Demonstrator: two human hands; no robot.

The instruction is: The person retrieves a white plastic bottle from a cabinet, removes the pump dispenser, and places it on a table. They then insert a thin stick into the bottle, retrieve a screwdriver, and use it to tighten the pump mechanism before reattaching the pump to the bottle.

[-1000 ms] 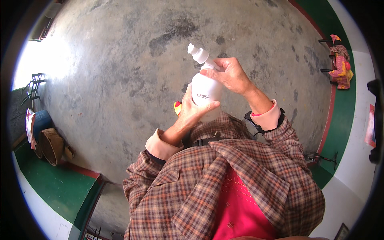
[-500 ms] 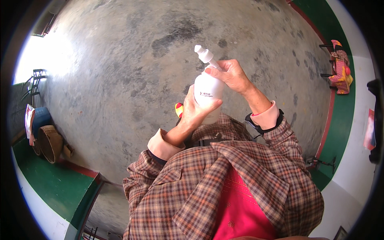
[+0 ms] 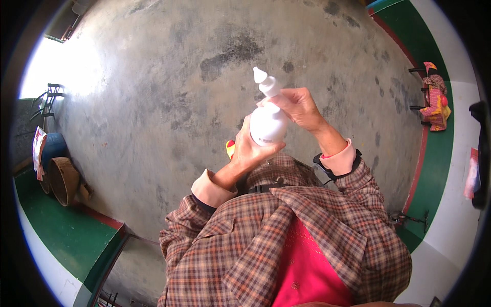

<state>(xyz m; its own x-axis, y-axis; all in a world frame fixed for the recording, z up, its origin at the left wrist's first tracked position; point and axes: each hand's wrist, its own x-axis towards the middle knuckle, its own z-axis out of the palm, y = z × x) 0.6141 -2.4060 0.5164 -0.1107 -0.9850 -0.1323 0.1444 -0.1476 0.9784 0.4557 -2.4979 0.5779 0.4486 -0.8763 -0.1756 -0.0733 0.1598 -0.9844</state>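
Grey concrete floor (image 3: pixel 153 102), blotched with dark stains, spreads out beyond and around both hands, with strong light falling on it far to the left. Left hand (image 3: pixel 250 146) is curled around the side of a rounded white bottle (image 3: pixel 268 128), its thumb lying across the front just below a small dark print; the grip is closed to the width of the bottle. Right hand (image 3: pixel 298 107) is pinched, thumb and fingers nearly together, at the neck just above the bottle's shoulder. From that pinch a white pump top (image 3: pixel 268 85) sticks up and leans away to the left, its nozzle pointing forward. Those fingers cover the join, so I cannot tell whether the pump is seated in the bottle. Just beside the left wrist, partly hidden by it, is a yellow and red object (image 3: pixel 230 148). Below the hands is a brown plaid jacket (image 3: pixel 215 256) with pink cuffs, worn over a red top (image 3: pixel 296 266). Well to the left of the left hand stand a dark chair (image 3: pixel 49 100), a blue container (image 3: pixel 55 146) and a woven basket (image 3: pixel 64 181). Well to the right of the right hand, patterned cloth (image 3: pixel 434 97) lies along a green wall band (image 3: pixel 440 169).
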